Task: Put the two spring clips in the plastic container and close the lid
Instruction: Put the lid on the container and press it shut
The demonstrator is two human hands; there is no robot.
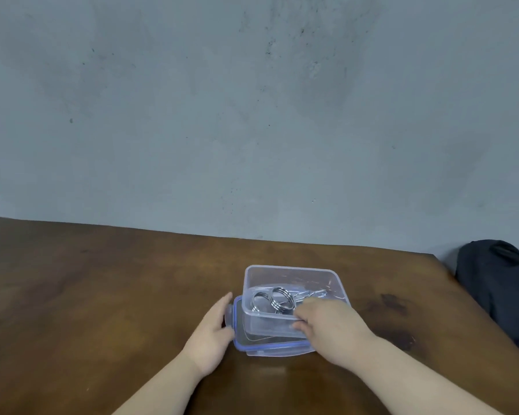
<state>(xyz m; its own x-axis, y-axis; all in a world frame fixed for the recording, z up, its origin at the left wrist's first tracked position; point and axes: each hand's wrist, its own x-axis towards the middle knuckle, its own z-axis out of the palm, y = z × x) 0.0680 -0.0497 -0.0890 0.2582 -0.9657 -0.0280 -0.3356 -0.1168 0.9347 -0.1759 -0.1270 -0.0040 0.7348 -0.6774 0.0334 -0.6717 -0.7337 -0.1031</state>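
A dark bag (501, 289) lies beside the brown table (102, 295), below a grey wall (252, 100).

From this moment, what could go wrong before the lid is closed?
1. The plastic container sits on top of the lid; pulling the lid out with the left hand may tip or drag it.
2. The spring clips lie loose inside and could slide or fall out if it tilts.
3. The right hand rests at the container's near rim, so its fingers may block the lid.
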